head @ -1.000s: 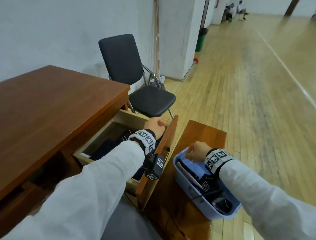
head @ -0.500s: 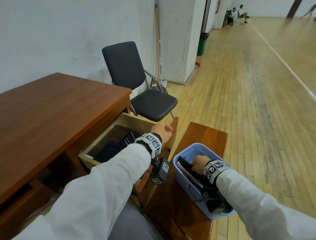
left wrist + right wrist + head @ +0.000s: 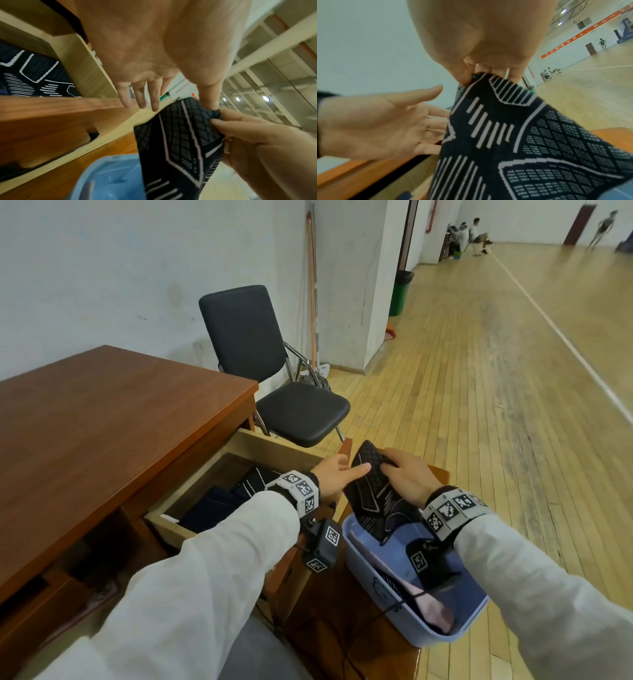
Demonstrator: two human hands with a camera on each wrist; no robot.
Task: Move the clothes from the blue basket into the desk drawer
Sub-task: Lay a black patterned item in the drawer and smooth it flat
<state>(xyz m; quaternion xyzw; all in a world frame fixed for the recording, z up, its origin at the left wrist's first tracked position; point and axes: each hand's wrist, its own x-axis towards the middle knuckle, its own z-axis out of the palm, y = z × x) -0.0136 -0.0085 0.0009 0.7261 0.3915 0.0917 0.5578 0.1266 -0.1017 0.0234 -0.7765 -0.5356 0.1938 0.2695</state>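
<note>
Left hand (image 3: 334,477) hangs flat-fingered over the drawer's (image 3: 274,451) front edge, holding nothing, thumb just touching the cloth; right hand (image 3: 407,475) pinches the patterned black garment (image 3: 371,494) by its top, lifted partly out of the basket (image 3: 397,597); dark clothes already lie in the drawer; likely risk: the hanging tail snags the basket rim, or slips from so small a pinch.
</note>
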